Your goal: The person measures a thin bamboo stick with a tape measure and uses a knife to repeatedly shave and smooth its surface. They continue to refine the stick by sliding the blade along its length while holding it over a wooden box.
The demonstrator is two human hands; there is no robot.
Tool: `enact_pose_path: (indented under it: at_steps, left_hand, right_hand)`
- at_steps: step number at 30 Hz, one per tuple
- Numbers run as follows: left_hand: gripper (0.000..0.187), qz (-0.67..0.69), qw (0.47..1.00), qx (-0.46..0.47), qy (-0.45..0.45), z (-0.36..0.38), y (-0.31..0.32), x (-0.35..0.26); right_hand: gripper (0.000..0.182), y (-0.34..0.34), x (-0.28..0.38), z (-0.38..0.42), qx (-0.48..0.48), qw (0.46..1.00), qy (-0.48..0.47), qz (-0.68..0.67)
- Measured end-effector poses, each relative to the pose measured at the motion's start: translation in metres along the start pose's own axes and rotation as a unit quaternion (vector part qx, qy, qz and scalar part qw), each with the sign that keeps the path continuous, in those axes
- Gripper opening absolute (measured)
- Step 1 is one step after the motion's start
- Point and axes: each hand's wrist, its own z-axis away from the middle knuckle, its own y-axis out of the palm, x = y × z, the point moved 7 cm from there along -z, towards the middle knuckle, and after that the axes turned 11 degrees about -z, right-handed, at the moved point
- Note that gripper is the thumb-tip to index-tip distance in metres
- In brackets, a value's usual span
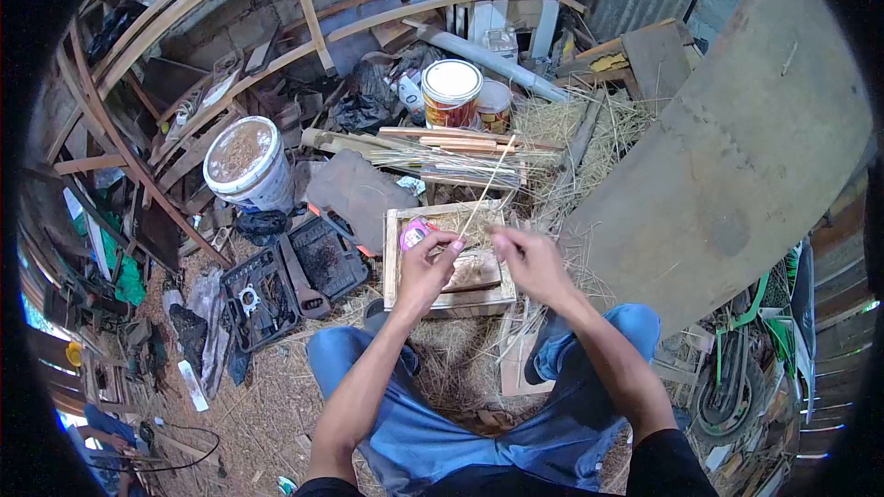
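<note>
My left hand (pixel 425 269) pinches the lower end of a thin pale bamboo strip (pixel 489 184) that rises up and to the right. My right hand (pixel 529 260) hovers just to the right of it, fingers curled near the strip's base; whether it touches the strip I cannot tell. Both hands are over a small wooden crate (pixel 398 269) on the straw floor, which holds a pink-labelled item (pixel 413 232). My knees in blue jeans (pixel 433 414) are below.
A bundle of bamboo strips (pixel 433 158) lies beyond the crate. A white bucket (pixel 247 162) and paint cans (pixel 451 92) stand behind. An open black tool case (pixel 285 281) with a wrench lies at left. A large grey slab (pixel 737 156) leans at right.
</note>
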Motion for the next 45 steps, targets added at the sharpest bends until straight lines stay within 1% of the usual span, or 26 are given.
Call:
enact_pose_path:
  at_steps: [2, 3, 4, 5, 6, 8, 10, 11, 13, 15, 17, 19, 22, 24, 25, 27, 31, 33, 34, 36, 37, 39, 40, 42, 43, 45]
  left_hand:
    - [0.014, 0.013, 1.000, 0.016, 0.001, 0.002, 0.003, -0.003]
    - [0.014, 0.029, 0.999, 0.031, 0.002, 0.004, 0.006, -0.004]
    - [0.014, 0.029, 0.999, 0.032, 0.001, 0.005, 0.007, -0.003]
    - [0.014, 0.016, 0.999, 0.033, 0.012, 0.006, 0.008, -0.005]
    - [0.014, 0.003, 0.999, 0.034, 0.024, 0.007, 0.008, -0.006]
    - [0.013, -0.007, 0.999, 0.039, 0.033, 0.007, 0.010, -0.007]
    - [0.012, -0.017, 0.998, 0.045, 0.042, 0.008, 0.010, -0.007]
    - [0.013, -0.035, 0.997, 0.044, 0.052, 0.007, 0.011, -0.007]
    - [0.013, -0.051, 0.996, 0.044, 0.061, 0.008, 0.012, -0.006]
    - [0.013, -0.081, 0.990, 0.034, 0.113, 0.008, 0.011, -0.011]
    - [0.014, -0.096, 0.988, 0.029, 0.122, 0.007, 0.011, -0.008]
    - [0.014, -0.111, 0.985, 0.026, 0.130, 0.008, 0.012, -0.010]
    - [0.016, -0.126, 0.981, 0.018, 0.148, 0.009, 0.009, -0.015]
    - [0.017, -0.097, 0.990, 0.043, 0.097, 0.010, 0.011, -0.010]
    - [0.017, -0.098, 0.990, 0.043, 0.096, 0.011, 0.010, -0.014]
    - [0.017, -0.050, 0.996, 0.077, 0.005, 0.015, 0.012, -0.011]
    - [0.017, -0.036, 0.997, 0.073, -0.001, 0.017, 0.011, -0.011]
    - [0.019, -0.096, 0.992, 0.034, 0.074, 0.015, 0.007, -0.015]
    - [0.019, -0.097, 0.992, 0.033, 0.074, 0.015, 0.008, -0.012]
    - [0.016, -0.117, 0.985, -0.008, 0.124, 0.016, 0.005, -0.017]
    - [0.016, -0.117, 0.985, -0.009, 0.124, 0.016, 0.005, -0.018]
    - [0.014, -0.207, 0.965, -0.057, 0.152, 0.020, 0.002, -0.028]
    - [0.014, -0.207, 0.965, -0.058, 0.152, 0.023, 0.004, -0.032]
    - [0.011, -0.301, 0.917, -0.113, 0.238, 0.033, 0.005, -0.053]
    - [0.011, -0.301, 0.917, -0.113, 0.237, 0.032, 0.007, -0.051]
    - [0.009, -0.318, 0.874, -0.151, 0.334, 0.037, 0.010, -0.059]
  right_hand:
    - [0.024, 0.013, 0.002, 0.001, 0.038, 0.996, -0.082, -0.023]
    - [0.026, 0.015, 0.006, -0.002, 0.053, 0.990, -0.129, -0.001]
    - [0.026, 0.013, 0.005, -0.002, 0.052, 0.991, -0.127, -0.001]
    - [0.028, 0.017, -0.012, -0.004, 0.098, 0.990, 0.012, -0.104]
    - [0.030, 0.023, -0.019, 0.002, 0.139, 0.957, 0.151, -0.204]
    - [0.031, 0.020, -0.012, 0.000, 0.129, 0.955, 0.150, -0.221]
    - [0.024, 0.027, -0.012, -0.001, 0.183, 0.910, 0.160, -0.336]
    - [0.024, 0.025, -0.012, -0.002, 0.181, 0.911, 0.160, -0.336]
    - [0.020, 0.027, -0.015, 0.002, 0.189, 0.887, 0.205, -0.369]
    - [0.020, 0.026, -0.017, 0.001, 0.178, 0.892, 0.197, -0.367]
    - [0.020, 0.025, -0.021, -0.001, 0.166, 0.896, 0.189, -0.366]
    - [0.019, 0.022, -0.023, -0.005, 0.153, 0.913, 0.167, -0.340]
    - [0.019, 0.022, -0.021, -0.004, 0.160, 0.911, 0.163, -0.344]
    - [0.019, 0.019, -0.022, -0.007, 0.151, 0.917, 0.155, -0.335]
    - [0.019, 0.017, -0.023, -0.008, 0.141, 0.923, 0.147, -0.327]
    - [0.020, 0.014, -0.022, -0.009, 0.140, 0.924, 0.148, -0.323]
    - [0.022, 0.012, -0.019, -0.009, 0.139, 0.921, 0.155, -0.330]
    - [0.022, 0.013, -0.020, -0.009, 0.140, 0.924, 0.151, -0.324]
    - [0.022, 0.013, -0.020, -0.009, 0.141, 0.926, 0.147, -0.317]
    - [0.023, 0.014, -0.018, -0.008, 0.142, 0.927, 0.145, -0.315]
    - [0.023, 0.014, -0.017, -0.008, 0.144, 0.928, 0.143, -0.311]
    - [0.023, 0.015, -0.018, -0.008, 0.143, 0.929, 0.142, -0.311]
    - [0.023, 0.015, -0.019, -0.009, 0.143, 0.929, 0.141, -0.310]
    - [0.022, 0.016, -0.018, -0.008, 0.139, 0.930, 0.146, -0.307]
    - [0.022, 0.016, -0.019, -0.008, 0.135, 0.931, 0.151, -0.303]
    - [0.021, 0.023, -0.019, -0.005, 0.140, 0.930, 0.144, -0.307]
